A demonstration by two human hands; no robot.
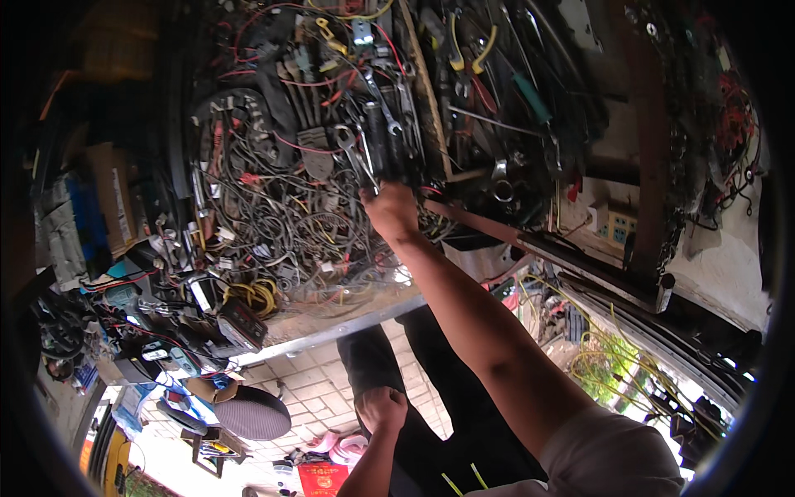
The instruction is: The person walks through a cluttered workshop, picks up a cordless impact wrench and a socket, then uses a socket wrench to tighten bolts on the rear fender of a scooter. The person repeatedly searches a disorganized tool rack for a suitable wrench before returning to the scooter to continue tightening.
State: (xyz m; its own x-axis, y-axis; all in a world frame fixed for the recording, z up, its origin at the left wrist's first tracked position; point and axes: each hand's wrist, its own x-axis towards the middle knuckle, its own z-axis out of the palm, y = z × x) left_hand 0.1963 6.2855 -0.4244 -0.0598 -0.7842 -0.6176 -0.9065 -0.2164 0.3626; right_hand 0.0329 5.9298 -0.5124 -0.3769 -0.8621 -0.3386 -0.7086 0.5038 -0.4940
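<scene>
My right hand [392,210] reaches into a cluttered bench full of tools and cables. Its fingers are closed at the lower end of a silver open-end wrench [358,157], whose jaw points away from me. Just beyond the knuckles lie a dark cylindrical handle [376,126] and another wrench [382,101]; whether the fingers touch these is hidden. Down by my dark trousers, my left hand [382,409] is curled into a fist near my thigh, with nothing visible in it. A tangle of grey cables [298,211] spreads left of my right hand.
A wooden strip [426,91] divides the pile from pliers [472,51] and a ring spanner [502,184] on the right. Along the front runs the bench's metal edge [319,330]. A round stool [252,412] stands on the tiled floor, lower left. A socket panel [619,225] is at right.
</scene>
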